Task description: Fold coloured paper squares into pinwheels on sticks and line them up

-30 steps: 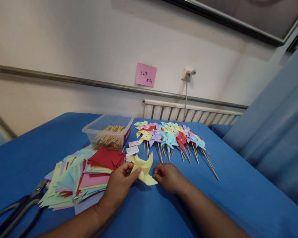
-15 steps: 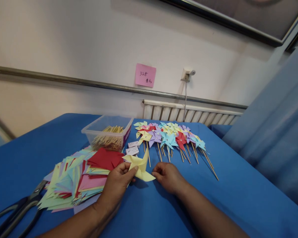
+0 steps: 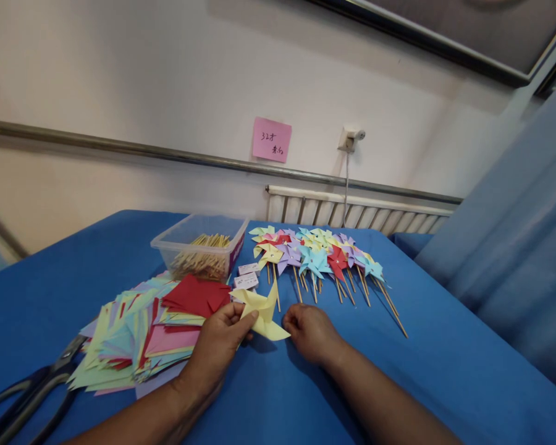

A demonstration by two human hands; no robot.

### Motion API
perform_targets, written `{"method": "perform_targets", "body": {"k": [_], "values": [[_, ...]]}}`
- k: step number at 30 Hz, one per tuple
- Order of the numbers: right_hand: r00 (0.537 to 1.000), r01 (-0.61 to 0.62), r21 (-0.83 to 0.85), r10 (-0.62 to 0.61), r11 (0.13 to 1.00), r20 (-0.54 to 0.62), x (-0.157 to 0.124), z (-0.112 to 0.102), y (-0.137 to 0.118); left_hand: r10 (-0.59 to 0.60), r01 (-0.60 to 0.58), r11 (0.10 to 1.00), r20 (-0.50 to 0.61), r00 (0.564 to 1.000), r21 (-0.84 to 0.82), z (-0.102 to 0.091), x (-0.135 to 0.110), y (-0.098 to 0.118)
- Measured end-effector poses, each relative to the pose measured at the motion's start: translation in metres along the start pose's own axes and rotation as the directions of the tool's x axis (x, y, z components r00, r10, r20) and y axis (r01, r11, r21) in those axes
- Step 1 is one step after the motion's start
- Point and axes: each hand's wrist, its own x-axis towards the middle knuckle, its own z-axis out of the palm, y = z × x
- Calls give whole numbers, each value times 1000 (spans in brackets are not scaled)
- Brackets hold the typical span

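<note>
My left hand (image 3: 219, 345) pinches a yellow folded paper pinwheel (image 3: 262, 311) between thumb and fingers, just above the blue table (image 3: 445, 371). My right hand (image 3: 311, 332) rests on the cloth right of it, fingers curled next to the pinwheel's lower tip; what it grips, if anything, is hidden. Behind the hands lies a row of finished coloured pinwheels on wooden sticks (image 3: 317, 259).
A pile of cut coloured paper squares (image 3: 143, 334) lies to the left, with black scissors (image 3: 32, 389) at the lower left. A clear plastic box of wooden sticks (image 3: 199, 250) stands behind the pile, small white boxes (image 3: 248, 276) beside it. A blue curtain (image 3: 523, 235) hangs at right.
The yellow pinwheel has shifted slightly left and turned in my left hand. My right hand has drawn a little nearer to it.
</note>
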Motion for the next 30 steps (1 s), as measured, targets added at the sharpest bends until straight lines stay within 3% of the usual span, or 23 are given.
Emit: {"method": "perform_targets", "body": {"k": [5,9,13,20,30], "values": [[998,-54,266,60,962,-15,5,4,6,0,0,1000,3,1000,28,1,-2,0],[993,-92,515,120,852,-22,13,6,8,-3,2,999,14,1000,54,2,-3,-1],[988,-100,662,155,742,-25,15,5,5,2,-3,998,11,1000,59,3,-3,-3],[982,-131,753,186,645,11,13,6,1,6,-8,997,31,1000,72,2,-3,-4],[982,-129,760,188,637,9,11,4,-4,8,-11,998,40,999,65,2,-3,-6]]}}
